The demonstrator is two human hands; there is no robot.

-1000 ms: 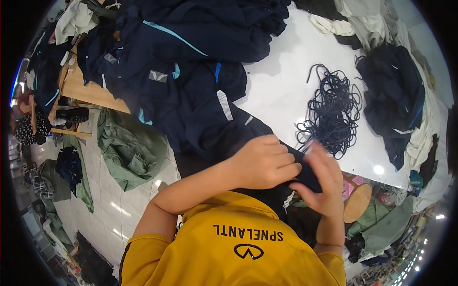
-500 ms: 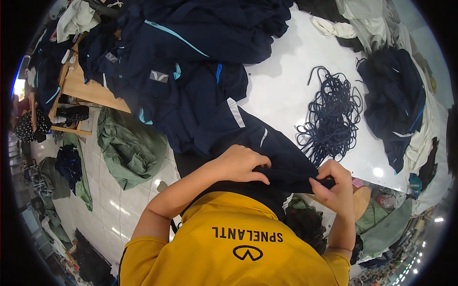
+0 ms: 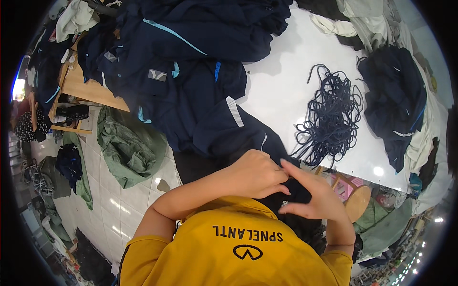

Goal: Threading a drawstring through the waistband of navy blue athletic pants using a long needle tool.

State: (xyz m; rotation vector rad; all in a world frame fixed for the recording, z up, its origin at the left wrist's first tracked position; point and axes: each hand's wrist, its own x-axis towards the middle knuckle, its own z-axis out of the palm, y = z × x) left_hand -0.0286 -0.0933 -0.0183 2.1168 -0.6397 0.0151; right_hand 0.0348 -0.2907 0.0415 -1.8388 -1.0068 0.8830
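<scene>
A dark navy garment (image 3: 224, 128) with a pale stripe hangs off the near edge of the white table (image 3: 296, 76) toward my chest. My left hand (image 3: 255, 174) is closed around a bunched part of its fabric close to my body. My right hand (image 3: 312, 195) meets it from the right, its fingers pinching the same bunch of dark cloth. The two hands touch each other. What lies between the fingers is hidden by the cloth.
A tangle of dark blue cords (image 3: 329, 117) lies on the table to the right. Navy garments (image 3: 191, 33) are piled at the back, another dark pile (image 3: 396, 105) at the right. A green garment (image 3: 126, 148) lies on the tiled floor at left, a round stool (image 3: 355, 202) under the table.
My right hand has come back in from the right to meet my left hand, and both hands now bunch the dark cloth together instead of holding it stretched apart.
</scene>
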